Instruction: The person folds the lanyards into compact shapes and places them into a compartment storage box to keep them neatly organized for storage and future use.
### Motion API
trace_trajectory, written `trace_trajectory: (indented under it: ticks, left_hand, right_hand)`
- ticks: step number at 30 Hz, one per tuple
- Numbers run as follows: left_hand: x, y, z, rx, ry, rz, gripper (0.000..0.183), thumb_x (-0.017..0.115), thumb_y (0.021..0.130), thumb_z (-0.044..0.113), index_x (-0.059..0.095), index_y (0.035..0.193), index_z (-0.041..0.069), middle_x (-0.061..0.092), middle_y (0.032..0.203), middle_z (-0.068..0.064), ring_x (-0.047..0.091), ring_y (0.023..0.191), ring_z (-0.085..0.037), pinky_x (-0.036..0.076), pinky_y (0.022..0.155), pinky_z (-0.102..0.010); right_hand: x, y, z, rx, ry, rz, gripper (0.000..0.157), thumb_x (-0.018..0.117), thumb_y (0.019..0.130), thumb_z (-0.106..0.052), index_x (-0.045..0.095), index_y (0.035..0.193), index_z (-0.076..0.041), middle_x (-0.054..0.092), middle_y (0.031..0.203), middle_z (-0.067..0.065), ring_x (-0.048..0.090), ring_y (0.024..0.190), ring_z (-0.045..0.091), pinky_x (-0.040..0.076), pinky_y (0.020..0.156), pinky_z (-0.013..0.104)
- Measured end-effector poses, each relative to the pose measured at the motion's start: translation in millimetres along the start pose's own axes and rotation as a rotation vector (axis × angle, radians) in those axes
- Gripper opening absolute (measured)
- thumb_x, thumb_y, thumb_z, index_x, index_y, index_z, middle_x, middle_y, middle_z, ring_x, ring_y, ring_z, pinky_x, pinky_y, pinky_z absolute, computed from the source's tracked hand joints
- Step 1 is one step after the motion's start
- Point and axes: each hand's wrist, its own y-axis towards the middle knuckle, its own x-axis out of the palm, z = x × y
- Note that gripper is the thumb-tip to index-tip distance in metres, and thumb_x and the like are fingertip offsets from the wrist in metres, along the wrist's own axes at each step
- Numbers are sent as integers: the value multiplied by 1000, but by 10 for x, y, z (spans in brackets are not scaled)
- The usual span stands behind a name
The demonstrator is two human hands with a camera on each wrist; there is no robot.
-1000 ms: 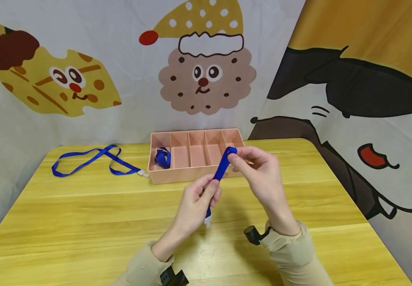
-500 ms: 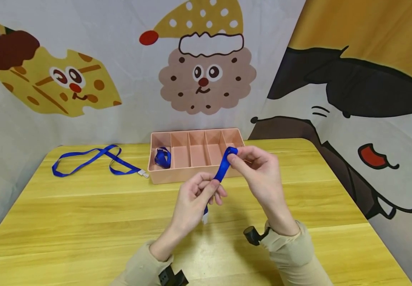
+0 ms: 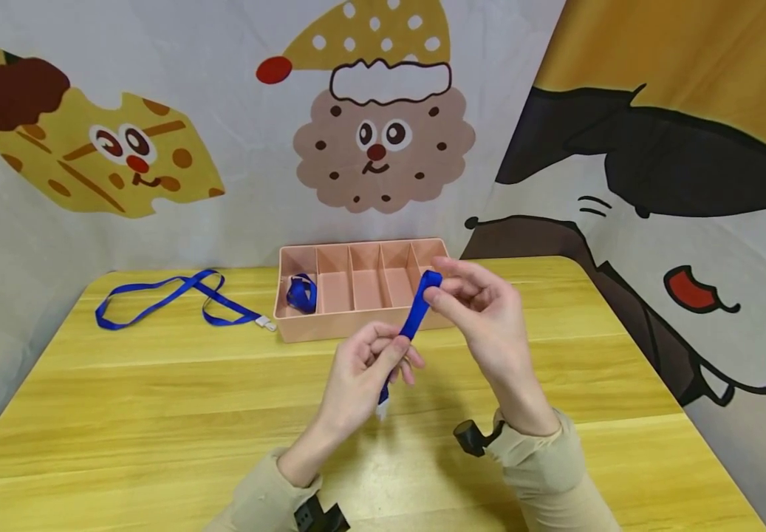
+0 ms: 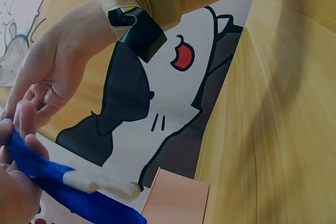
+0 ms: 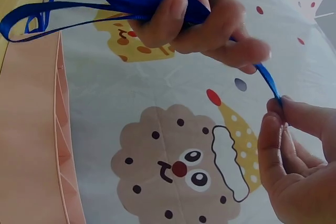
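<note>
A folded blue lanyard [image 3: 416, 310] is stretched between both hands, in front of the pink divided box. My left hand [image 3: 359, 380] pinches its lower part between thumb and fingers. The lanyard's white clip [image 3: 383, 408] hangs below that hand; the left wrist view shows the pale clip [image 4: 81, 180] beside the blue band. My right hand [image 3: 485, 318] pinches the looped upper end with thumb and index finger, its other fingers loosely bent. In the right wrist view, a loop of the band [image 5: 31, 22] sticks out past the left hand's fingers.
The pink box [image 3: 329, 325] with several compartments stands at the table's back edge. A coiled blue lanyard [image 3: 302, 293] lies in its leftmost compartment. Another lanyard [image 3: 163, 295] lies loosely spread on the table [image 3: 156, 428], its white clip near the box. A printed cloth [image 3: 236, 133] hangs behind.
The left hand's fingers have loosened slightly, and the clip has risen a little. The right hand's upper fingers have lifted off the lanyard's end, while its pinch stays.
</note>
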Motion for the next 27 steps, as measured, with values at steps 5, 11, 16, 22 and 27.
trace_trajectory:
  ticks: [5, 11, 16, 22, 27]
  left_hand:
    - [-18, 14, -5, -46, 6, -33, 26, 54, 110, 13, 59, 120, -11, 74, 107, -38, 76, 79, -3, 63, 74, -25]
    - [-44, 36, -9, -90, 83, 12, 22, 63, 104, 7, 68, 114, -12, 73, 108, -34, 72, 89, -2, 63, 81, -23]
    - [-58, 42, -25, -122, 167, 30, 20, 69, 100, 7, 74, 111, -10, 75, 106, -30, 68, 91, -2, 62, 83, -19]
    - [-53, 42, -32, -144, 183, 4, 20, 70, 100, 7, 75, 111, -8, 77, 109, -27, 69, 92, -2, 62, 82, -18]
    - [-44, 31, -9, -132, 160, 4, 19, 71, 99, 6, 76, 111, -8, 76, 109, -29, 69, 87, 2, 62, 80, -19]
  right_hand:
    - [24, -1, 38, -133, -10, 53, 35, 73, 90, 13, 71, 116, -10, 77, 81, -16, 72, 74, 1, 56, 67, 15]
    - [34, 9, 95, -319, 19, 101, 12, 73, 87, 17, 73, 99, 14, 80, 89, -14, 73, 75, 1, 56, 65, 13]
    - [9, 33, 113, -359, 20, 135, 13, 73, 88, 17, 72, 99, 24, 81, 94, -14, 74, 77, 0, 58, 68, 12]
    - [-40, 78, 122, -397, -38, 164, 12, 71, 87, 19, 72, 98, 23, 79, 92, -17, 75, 76, 0, 59, 69, 12]
    - [-59, 102, 123, -404, -49, 173, 11, 72, 88, 17, 73, 98, 22, 80, 92, -15, 75, 77, 1, 60, 70, 12]
